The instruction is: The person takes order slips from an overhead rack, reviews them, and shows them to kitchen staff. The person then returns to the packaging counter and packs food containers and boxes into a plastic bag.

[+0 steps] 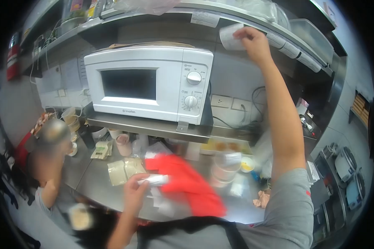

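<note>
My right hand [254,43] is raised to the shelf edge, its fingers closed on a curled white paper receipt [230,38]. More printed receipts [290,50] hang in a row along that edge to the right. Low in front of me, my left hand [135,189] pinches a small white paper slip [156,179], folded or rolled; I cannot read it. Right beside the slip lies a bright red bag or cloth [191,186], smeared by motion, stretched over the steel counter [112,197].
A white microwave [149,83] stands on a raised steel shelf. Flat packets [126,170], a pink cup [123,144], clear round tubs [224,168] and a yellow tray [226,147] crowd the counter. At the left, another person [50,162] is close by.
</note>
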